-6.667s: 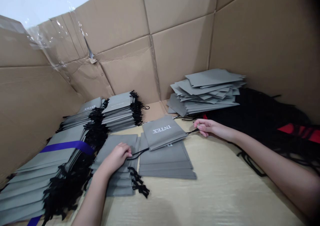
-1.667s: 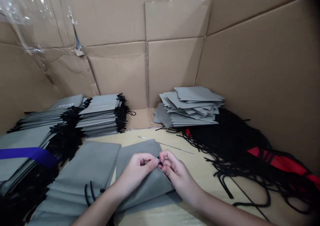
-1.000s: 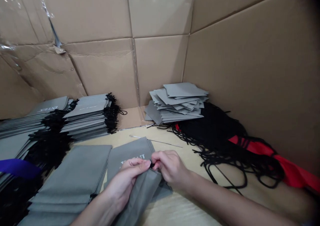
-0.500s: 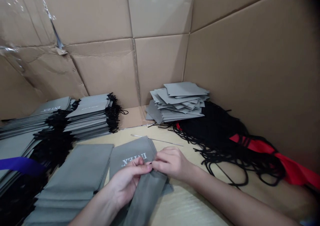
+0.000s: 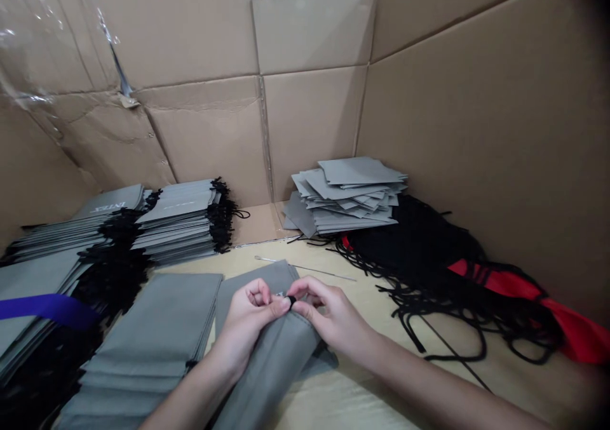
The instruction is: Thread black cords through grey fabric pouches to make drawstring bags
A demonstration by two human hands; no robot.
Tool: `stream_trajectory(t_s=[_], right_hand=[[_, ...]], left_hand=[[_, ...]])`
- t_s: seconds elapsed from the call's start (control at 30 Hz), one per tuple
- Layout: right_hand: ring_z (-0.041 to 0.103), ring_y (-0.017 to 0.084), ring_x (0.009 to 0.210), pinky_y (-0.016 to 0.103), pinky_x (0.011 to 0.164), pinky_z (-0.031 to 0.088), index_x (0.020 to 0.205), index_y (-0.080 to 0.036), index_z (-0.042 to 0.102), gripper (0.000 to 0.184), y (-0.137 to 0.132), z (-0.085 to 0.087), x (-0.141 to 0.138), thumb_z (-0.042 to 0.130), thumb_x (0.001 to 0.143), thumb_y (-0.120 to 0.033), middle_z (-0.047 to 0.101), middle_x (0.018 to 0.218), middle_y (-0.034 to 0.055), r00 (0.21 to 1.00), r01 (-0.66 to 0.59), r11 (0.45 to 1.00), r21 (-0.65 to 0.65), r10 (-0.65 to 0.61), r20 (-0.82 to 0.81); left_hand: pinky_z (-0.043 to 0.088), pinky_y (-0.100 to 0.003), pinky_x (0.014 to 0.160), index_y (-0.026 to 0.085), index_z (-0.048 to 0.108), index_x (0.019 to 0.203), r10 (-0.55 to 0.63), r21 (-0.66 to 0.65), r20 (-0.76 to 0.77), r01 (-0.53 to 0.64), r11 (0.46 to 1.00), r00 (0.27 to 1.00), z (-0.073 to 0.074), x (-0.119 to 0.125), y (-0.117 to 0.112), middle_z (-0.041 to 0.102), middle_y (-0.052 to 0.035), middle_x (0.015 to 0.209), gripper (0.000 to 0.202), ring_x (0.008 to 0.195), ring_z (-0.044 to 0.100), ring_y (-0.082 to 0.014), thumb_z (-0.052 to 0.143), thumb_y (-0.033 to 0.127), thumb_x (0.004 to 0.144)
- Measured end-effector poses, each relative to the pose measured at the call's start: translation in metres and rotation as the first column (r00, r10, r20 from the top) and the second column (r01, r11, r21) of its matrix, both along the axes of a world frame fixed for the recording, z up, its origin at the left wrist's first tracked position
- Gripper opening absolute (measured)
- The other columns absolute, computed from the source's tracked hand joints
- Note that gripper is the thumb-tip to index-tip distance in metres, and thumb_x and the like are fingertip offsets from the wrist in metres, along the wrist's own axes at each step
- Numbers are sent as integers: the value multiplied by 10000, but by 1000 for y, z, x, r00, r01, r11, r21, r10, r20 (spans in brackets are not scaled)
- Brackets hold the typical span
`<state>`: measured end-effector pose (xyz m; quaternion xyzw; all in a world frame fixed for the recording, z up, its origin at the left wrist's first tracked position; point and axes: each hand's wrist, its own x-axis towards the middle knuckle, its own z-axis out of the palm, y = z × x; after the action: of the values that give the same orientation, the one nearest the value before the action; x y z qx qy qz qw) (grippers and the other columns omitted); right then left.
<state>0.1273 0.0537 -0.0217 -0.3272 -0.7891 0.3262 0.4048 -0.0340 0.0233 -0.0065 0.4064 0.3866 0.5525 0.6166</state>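
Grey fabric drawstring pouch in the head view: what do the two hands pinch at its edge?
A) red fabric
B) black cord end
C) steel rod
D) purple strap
B: a black cord end shows between the left hand and right hand, at the grey fabric pouch.

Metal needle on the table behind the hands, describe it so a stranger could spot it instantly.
Inside the cardboard enclosure, find the pale tabletop. Just beyond the person's left hand and right hand, a long thin metal bodkin lies flat, partly behind the grey drawstring pouch. It is the one slim, rigid rod among the soft grey pouches and black cords.
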Motion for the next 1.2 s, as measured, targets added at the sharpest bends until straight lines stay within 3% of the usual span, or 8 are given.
stream_trajectory(t_s=[0.1, 0.27, 0.47, 0.7, 1.0, 1.2], right_hand=[[524, 102, 578, 197, 528, 402, 869, -190, 587, 84, -1, 1, -2, 563, 801, -233, 618, 750, -7, 1000, 9, 996, -90, -8, 8], [521, 118, 597, 216, 535, 393, 833, -174, 593, 119, 1, 2, 1, 573, 789, -283, 605, 727, 11, 999, 4, 994, -105, -1, 33], [399, 81, 500, 197, 448, 290, 806, -169, 569, 174, 4, -3, -2, 579, 787, -342, 495, 614, -31, 999, -31, 971, -238, 23, -37], [351, 74, 490, 192, 438, 239, 768, -169, 552, 152, 5, -4, -3, 594, 777, -315, 400, 545, -65, 995, -24, 959, -281, -3, -96], [429, 92, 572, 202, 508, 311, 847, -180, 607, 134, -3, -4, -7, 579, 794, -300, 530, 668, -25, 993, 12, 962, -271, -44, -110], [390, 93, 545, 205, 481, 275, 877, -171, 621, 241, -1, -2, -9, 586, 791, -394, 485, 609, -31, 984, -32, 934, -356, -32, -173]], left_hand=[[267, -124, 450, 166, 353, 588, 35, 16, -37, -35, 999, 999, -1, 0, 0, 469, 92, 486, 434, 459, 383, -25, 781, 241, 582], [290, -139, 483, 174, 336, 586, 33, 49, -106, -28, 998, 994, -2, 1, -1, 464, 80, 506, 447, 490, 366, -39, 768, 286, 595], [251, -138, 460, 168, 363, 572, 63, 75, -203, -49, 996, 977, -4, -1, 1, 413, 87, 492, 438, 474, 322, -37, 767, 337, 581], [356, -159, 544, 148, 464, 609, -12, 11, -287, 16, 1000, 958, 8, -3, 5, 549, 34, 593, 375, 546, 458, -63, 794, 301, 515], [362, -155, 495, 159, 457, 586, 63, -12, -284, -69, 998, 957, 6, -1, 8, 568, 50, 529, 355, 476, 491, -58, 784, 185, 452], [393, -155, 527, 154, 458, 611, 101, 4, -275, -104, 995, 956, 5, -2, 9, 584, 40, 546, 313, 515, 523, -63, 741, 138, 479]])
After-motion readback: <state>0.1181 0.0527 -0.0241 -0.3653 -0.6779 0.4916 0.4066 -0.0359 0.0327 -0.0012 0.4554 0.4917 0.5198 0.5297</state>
